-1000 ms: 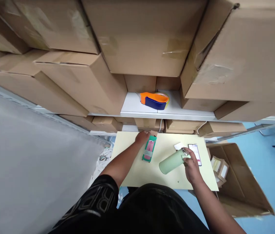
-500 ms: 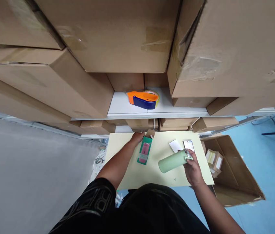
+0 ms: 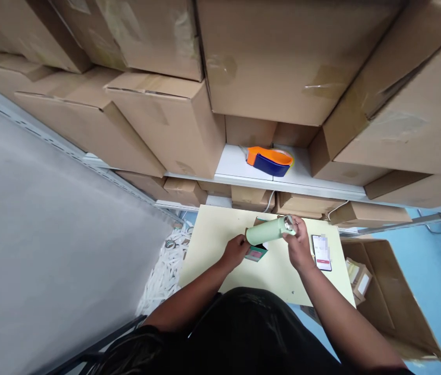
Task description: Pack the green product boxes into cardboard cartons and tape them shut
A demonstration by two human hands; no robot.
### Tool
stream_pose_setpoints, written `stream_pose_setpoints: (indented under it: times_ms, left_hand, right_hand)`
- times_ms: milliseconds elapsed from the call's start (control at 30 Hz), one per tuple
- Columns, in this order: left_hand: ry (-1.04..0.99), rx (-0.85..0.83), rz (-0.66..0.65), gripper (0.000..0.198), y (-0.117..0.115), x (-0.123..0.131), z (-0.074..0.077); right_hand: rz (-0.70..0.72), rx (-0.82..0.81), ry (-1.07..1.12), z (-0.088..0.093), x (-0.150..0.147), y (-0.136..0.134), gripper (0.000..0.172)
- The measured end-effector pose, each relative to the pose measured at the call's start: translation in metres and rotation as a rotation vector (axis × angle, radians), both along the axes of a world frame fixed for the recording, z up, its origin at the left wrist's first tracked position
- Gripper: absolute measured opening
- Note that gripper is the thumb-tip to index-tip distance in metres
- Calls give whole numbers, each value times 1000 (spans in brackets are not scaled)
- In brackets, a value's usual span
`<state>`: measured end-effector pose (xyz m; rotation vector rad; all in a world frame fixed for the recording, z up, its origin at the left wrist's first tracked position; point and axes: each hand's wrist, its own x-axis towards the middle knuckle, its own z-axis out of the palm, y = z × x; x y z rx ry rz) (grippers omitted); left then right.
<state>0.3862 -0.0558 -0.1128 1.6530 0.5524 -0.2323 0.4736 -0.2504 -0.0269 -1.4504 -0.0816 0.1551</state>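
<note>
My right hand (image 3: 299, 245) is wrapped round the lidded end of a pale green bottle (image 3: 267, 231), which lies almost level above the table. The bottle's base points left, over a green printed carton (image 3: 257, 253) with a pink picture on it. My left hand (image 3: 236, 250) grips the carton's left side, its fingers close to the bottle's base. The bottle hides much of the carton, so I cannot tell whether its base is inside.
A phone (image 3: 322, 253) lies on the pale yellow table (image 3: 208, 245) to the right. Beyond stands a shelf (image 3: 231, 161) with an orange and blue tape dispenser (image 3: 270, 161) among stacked cardboard boxes (image 3: 267, 62). An open carton with small parcels (image 3: 361, 281) stands right; white paper strips (image 3: 163, 273) lie left.
The bottle has moved left and up, over the green carton. My left hand has shifted to the carton's near left side, and the carton has been turned. The camera view has swung left.
</note>
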Motion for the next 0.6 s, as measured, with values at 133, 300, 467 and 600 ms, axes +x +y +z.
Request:
stream_pose_setpoints:
  times_ms: [133,300,467,600]
  left_hand:
    - [-64,44,-44,20,-2,-10,2]
    - [-57,91,-88,22,-3,-14,-2]
    - [-64,96,-126,24,-5,-17,-6]
    - [-130,100,-148,23,-8,-19,-4]
  right_hand:
    - [40,-91,-48,-1,-19,1,59]
    - [60,-205,-110,9,-32,-14,65]
    - [125,-422,-150,2,-38,-17,70]
    - [197,-674,-333,-28,-41,-9,67]
